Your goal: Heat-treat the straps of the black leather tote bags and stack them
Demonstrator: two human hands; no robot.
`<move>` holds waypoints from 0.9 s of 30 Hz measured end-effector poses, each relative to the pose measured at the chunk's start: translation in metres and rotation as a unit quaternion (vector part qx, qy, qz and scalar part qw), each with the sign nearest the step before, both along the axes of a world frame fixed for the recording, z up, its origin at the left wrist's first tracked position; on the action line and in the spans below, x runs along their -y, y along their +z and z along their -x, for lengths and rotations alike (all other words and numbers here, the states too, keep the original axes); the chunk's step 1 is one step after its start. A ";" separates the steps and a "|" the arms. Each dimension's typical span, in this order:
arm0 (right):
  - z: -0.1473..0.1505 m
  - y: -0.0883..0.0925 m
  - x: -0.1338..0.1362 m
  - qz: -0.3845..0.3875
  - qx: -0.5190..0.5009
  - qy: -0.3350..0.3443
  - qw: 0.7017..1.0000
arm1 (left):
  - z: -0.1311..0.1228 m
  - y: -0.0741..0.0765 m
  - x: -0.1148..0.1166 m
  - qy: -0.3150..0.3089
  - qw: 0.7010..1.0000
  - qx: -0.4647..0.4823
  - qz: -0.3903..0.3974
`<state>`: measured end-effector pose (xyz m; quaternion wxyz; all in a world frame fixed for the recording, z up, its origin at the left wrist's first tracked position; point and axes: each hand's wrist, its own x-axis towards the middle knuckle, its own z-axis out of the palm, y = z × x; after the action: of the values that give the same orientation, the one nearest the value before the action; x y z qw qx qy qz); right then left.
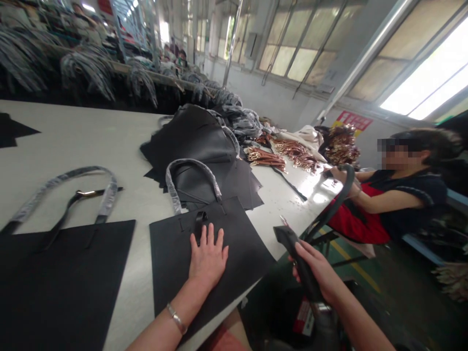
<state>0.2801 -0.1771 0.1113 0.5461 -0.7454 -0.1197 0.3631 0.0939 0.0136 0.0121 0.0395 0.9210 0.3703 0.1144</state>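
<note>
My left hand [207, 257] lies flat with fingers stretched out on a black leather bag panel [241, 253] near the table's front edge. That panel has a handle wrapped in clear film [190, 170] and a small black tab [200, 218] just above my fingers. My right hand [317, 273] is off the table edge, closed round a black strap [292, 241] with a metal tip; the strap loops up toward the co-worker.
A second black panel with a wrapped handle [66, 278] lies at the left. A stack of black pieces [197, 141] and copper-coloured hardware [278, 156] sit further back on the pale table [80, 141]. A seated co-worker [402, 195] at the right holds a strap.
</note>
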 end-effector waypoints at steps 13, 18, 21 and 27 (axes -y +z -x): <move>0.059 0.001 -0.060 0.060 -0.051 0.203 0.976 | 0.043 0.033 -0.018 -0.071 0.997 0.034 0.018; 0.069 0.000 -0.097 0.064 -0.053 0.272 0.959 | 0.055 0.040 -0.069 -0.080 0.995 0.044 -0.041; 0.072 0.000 -0.115 0.065 -0.059 0.299 0.950 | 0.059 0.031 -0.085 -0.072 0.995 0.036 -0.056; 0.076 -0.001 -0.151 0.107 -0.057 0.330 0.936 | 0.067 0.010 -0.091 -0.046 0.997 0.053 -0.044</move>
<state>0.2038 -0.0263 0.1104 0.3184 -0.6958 -0.2880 0.5758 0.0270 0.1050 0.0219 0.0240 0.9304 0.3197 0.1776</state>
